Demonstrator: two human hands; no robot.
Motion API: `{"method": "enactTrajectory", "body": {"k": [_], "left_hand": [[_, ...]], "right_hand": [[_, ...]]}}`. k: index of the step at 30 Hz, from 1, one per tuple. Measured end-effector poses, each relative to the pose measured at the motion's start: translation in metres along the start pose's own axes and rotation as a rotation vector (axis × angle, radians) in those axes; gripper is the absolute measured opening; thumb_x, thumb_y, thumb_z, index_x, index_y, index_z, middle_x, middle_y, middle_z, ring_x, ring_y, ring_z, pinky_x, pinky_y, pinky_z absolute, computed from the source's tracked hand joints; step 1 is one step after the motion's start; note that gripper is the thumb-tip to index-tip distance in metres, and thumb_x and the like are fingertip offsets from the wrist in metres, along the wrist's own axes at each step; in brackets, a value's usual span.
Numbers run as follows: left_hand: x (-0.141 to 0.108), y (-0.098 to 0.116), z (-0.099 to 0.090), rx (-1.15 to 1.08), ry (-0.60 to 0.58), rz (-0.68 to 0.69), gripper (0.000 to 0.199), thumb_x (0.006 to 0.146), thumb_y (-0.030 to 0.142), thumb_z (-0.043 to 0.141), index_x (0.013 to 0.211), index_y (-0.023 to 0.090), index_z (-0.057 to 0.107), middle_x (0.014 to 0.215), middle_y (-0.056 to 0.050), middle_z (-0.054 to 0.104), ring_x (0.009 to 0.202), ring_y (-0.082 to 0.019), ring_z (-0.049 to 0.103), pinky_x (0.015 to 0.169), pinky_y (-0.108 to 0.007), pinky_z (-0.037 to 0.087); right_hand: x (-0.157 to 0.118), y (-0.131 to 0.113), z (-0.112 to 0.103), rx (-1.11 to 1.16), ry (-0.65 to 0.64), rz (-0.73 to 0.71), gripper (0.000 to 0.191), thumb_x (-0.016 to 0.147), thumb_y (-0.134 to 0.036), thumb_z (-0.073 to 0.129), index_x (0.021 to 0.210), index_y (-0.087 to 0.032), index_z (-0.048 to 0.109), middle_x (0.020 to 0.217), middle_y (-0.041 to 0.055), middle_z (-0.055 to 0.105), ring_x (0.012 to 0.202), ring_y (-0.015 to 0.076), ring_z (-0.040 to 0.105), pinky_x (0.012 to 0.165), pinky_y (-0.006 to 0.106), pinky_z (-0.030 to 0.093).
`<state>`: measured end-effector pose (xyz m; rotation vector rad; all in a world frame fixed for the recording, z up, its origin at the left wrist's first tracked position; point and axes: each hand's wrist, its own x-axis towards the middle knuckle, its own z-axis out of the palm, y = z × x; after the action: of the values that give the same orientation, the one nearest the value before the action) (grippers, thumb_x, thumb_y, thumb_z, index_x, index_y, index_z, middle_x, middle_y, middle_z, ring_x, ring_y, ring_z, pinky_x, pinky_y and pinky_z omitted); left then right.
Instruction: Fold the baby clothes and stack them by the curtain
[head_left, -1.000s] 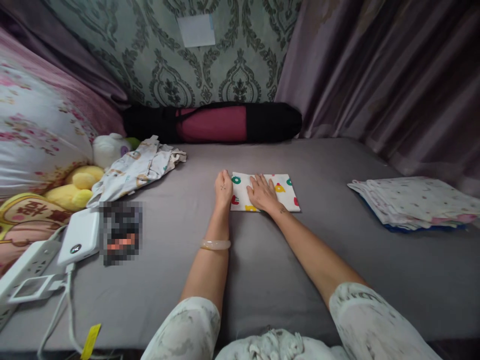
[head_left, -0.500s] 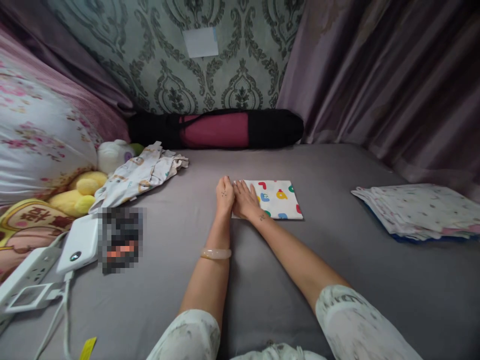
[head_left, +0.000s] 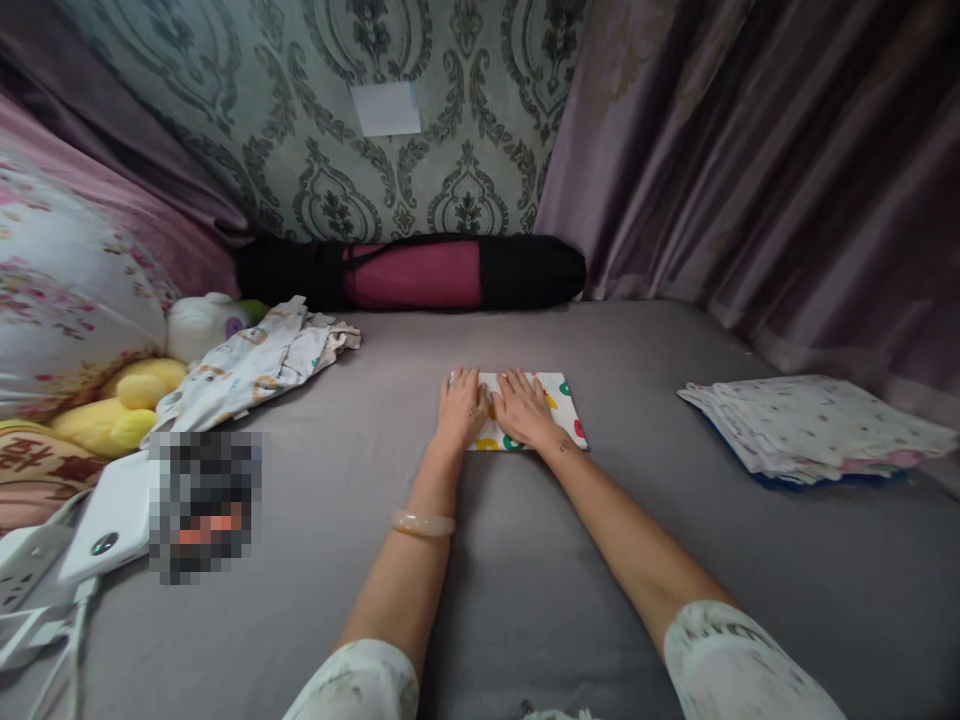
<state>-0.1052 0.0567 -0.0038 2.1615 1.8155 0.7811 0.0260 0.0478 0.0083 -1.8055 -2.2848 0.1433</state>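
Note:
A folded white cloth (head_left: 559, 397) printed with colourful letters lies flat on the grey sheet in front of me. Over its left part rests my left hand (head_left: 463, 408), palm down with fingers stretched out. My right hand (head_left: 522, 408) presses flat on the middle of the same cloth, fingers a little spread. Both hands lie side by side and hide much of the print. A pale bangle (head_left: 423, 524) circles my left wrist area.
On the right is a stack of folded cloths (head_left: 817, 425). To the left lie a crumpled printed garment (head_left: 259, 365), yellow plush toys (head_left: 120, 400), a white power bank (head_left: 112, 515) and a power strip (head_left: 30, 560). A black and pink long bag (head_left: 412, 273) lies along the wall.
My left hand has moved from the cloth's left edge onto its top and flattened. My right hand has slid right over the cloth. The view has shifted slightly.

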Motion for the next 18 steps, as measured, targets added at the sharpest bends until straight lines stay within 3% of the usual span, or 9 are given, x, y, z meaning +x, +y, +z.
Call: {"method": "enactTrajectory", "body": {"k": [5, 12, 18], "left_hand": [[-0.004, 0.005, 0.006, 0.190, -0.168, 0.032, 0.048, 0.098, 0.034, 0.031, 0.141, 0.016, 0.043, 0.152, -0.015, 0.036, 0.143, -0.029, 0.028, 0.116, -0.050, 0.019], [-0.006, 0.007, 0.001, 0.253, -0.079, 0.005, 0.052, 0.099, 0.036, 0.023, 0.142, 0.015, 0.041, 0.153, -0.014, 0.035, 0.144, -0.027, 0.025, 0.118, -0.048, 0.016], [-0.004, 0.004, 0.005, 0.262, -0.202, -0.024, 0.058, 0.098, 0.042, 0.022, 0.147, 0.011, 0.033, 0.155, -0.017, 0.029, 0.145, -0.030, 0.020, 0.116, -0.052, 0.016]], "right_hand": [[-0.002, 0.006, 0.004, 0.027, -0.035, 0.008, 0.055, 0.100, -0.034, 0.021, 0.147, -0.011, 0.036, 0.156, 0.0106, 0.029, 0.144, 0.0240, 0.020, 0.117, 0.046, 0.010], [-0.003, 0.024, -0.006, 0.009, 0.034, 0.100, 0.060, 0.100, -0.040, 0.021, 0.148, -0.006, 0.032, 0.157, 0.0156, 0.024, 0.146, 0.0264, 0.016, 0.117, 0.049, 0.008], [-0.008, 0.044, -0.001, -0.042, 0.016, 0.177, 0.062, 0.099, -0.043, 0.023, 0.147, -0.005, 0.032, 0.155, 0.0175, 0.028, 0.143, 0.0300, 0.022, 0.115, 0.051, 0.013]]}}
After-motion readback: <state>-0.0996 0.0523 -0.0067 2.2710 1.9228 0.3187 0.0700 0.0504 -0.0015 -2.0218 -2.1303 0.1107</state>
